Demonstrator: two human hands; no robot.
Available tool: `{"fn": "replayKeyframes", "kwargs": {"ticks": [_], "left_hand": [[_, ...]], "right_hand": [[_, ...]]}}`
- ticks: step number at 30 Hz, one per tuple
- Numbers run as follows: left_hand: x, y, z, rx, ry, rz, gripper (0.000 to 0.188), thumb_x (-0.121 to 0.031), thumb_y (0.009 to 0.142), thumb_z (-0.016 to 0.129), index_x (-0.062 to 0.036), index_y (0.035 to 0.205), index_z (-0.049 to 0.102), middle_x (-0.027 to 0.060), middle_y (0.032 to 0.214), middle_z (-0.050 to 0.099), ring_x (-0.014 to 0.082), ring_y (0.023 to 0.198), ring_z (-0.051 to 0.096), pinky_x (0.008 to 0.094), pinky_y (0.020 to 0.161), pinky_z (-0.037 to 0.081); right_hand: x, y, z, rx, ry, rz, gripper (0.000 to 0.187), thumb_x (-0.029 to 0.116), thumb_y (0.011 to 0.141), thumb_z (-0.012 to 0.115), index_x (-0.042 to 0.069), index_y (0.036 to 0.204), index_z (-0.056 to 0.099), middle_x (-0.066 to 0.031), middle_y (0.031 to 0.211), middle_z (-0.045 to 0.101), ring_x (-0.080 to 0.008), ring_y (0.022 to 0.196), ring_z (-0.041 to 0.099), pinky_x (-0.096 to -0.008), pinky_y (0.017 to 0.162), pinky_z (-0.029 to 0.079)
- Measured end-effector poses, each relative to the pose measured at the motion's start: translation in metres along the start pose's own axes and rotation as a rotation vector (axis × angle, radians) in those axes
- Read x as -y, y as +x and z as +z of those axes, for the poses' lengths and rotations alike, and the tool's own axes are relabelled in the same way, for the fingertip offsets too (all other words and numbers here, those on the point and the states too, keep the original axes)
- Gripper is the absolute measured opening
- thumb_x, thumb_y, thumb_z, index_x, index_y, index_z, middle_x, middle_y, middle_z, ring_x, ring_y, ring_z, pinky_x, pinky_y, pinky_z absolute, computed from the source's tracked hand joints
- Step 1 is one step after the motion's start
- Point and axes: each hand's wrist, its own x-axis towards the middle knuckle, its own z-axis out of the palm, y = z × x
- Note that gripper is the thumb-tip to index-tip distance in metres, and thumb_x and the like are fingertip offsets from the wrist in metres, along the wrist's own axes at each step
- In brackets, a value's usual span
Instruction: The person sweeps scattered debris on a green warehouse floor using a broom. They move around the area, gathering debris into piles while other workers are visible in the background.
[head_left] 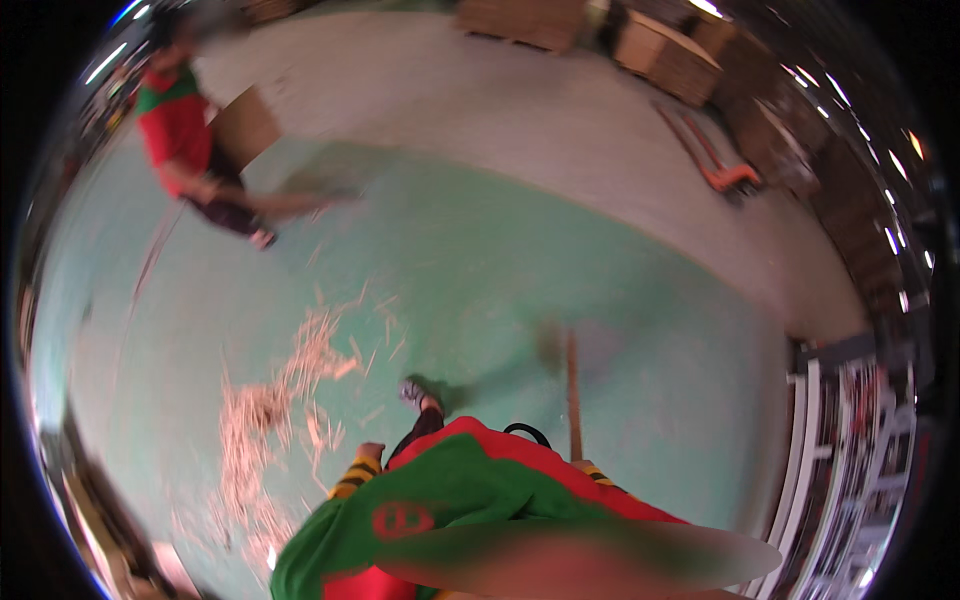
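My right hand [582, 464] shows only as a sliver beside its yellow-and-black striped cuff, closed at the near end of a long brown wooden handle. This broom-like tool [573, 395] reaches forward over the green floor, and its far end is smeared by motion. My left hand [371, 450] hangs low at my left side, away from the tool; its fingers are too small and hidden to read. Ahead and left of it lies a heap of thin pale wood strips [265, 405], with loose pieces scattered around.
At the upper left a co-worker [180, 130] in red and green holds a brown board [246, 128] and a blurred long tool. An orange pallet jack [728, 178] stands far right, near stacked brown cartons [668, 58]. White-framed racking [810, 440] lines the right side.
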Motion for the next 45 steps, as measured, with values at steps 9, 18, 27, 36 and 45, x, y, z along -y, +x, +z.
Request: {"fn": "replayKeyframes", "kwargs": {"ticks": [9, 18, 27, 36, 45], "left_hand": [[0.092, 0.182, -0.138, -0.2, -1.072, -0.271, 0.025, -0.023, 0.073, 0.049, -0.0007, 0.079, 0.059, 0.0075, 0.066, 0.055, 0.0196, 0.053, 0.054, 0.0318, 0.044, 0.045], [0.153, 0.212, -0.15, -0.16, -1.363, -0.751, 0.023, -0.019, 0.073, 0.051, 0.0003, 0.084, 0.057, 0.01, 0.071, 0.054, 0.0197, 0.062, 0.053, 0.0303, 0.047, 0.047], [0.091, 0.172, -0.137, -0.049, -0.292, -0.41, 0.008, -0.015, 0.072, 0.055, -0.0085, 0.077, 0.053, 0.0103, 0.067, 0.056, 0.0267, 0.063, 0.056, 0.0375, 0.054, 0.046], [-0.022, 0.169, -0.212, -0.418, -1.249, -1.073, 0.04, -0.029, 0.074, 0.058, -0.0011, 0.103, 0.058, 0.0165, 0.095, 0.062, 0.0244, 0.091, 0.059, 0.0316, 0.08, 0.045], [-0.132, 0.142, -0.142, -0.373, -1.468, -1.374, 0.039, -0.03, 0.075, 0.057, -0.002, 0.101, 0.06, 0.0168, 0.097, 0.061, 0.0261, 0.092, 0.059, 0.0331, 0.081, 0.045]], "right_hand": [[0.02, 0.069, -0.027, 0.449, 1.633, 0.723, 0.013, 0.009, 0.074, 0.054, 0.0, 0.066, 0.055, -0.0147, 0.062, 0.058, -0.0222, 0.047, 0.054, -0.0385, 0.045, 0.043], [0.127, 0.066, -0.125, 0.144, 0.902, 0.398, 0.018, 0.019, 0.069, 0.064, 0.006, 0.082, 0.064, -0.0085, 0.068, 0.062, -0.02, 0.059, 0.059, -0.0328, 0.056, 0.048], [0.185, 0.165, -0.348, 0.041, 1.091, 0.364, 0.014, 0.007, 0.064, 0.06, -0.002, 0.058, 0.05, -0.014, 0.049, 0.049, -0.0246, 0.038, 0.047, -0.0396, 0.037, 0.039], [0.324, 0.322, -0.53, 0.067, 0.663, 0.13, 0.007, 0.005, 0.063, 0.055, 0.002, 0.06, 0.049, -0.0117, 0.05, 0.049, -0.0243, 0.039, 0.048, -0.0392, 0.039, 0.04], [0.471, 0.285, -0.392, 0.356, 0.404, -0.04, 0.004, 0.004, 0.058, 0.054, 0.006, 0.057, 0.05, -0.0081, 0.053, 0.051, -0.0195, 0.046, 0.051, -0.0341, 0.043, 0.041]]}}
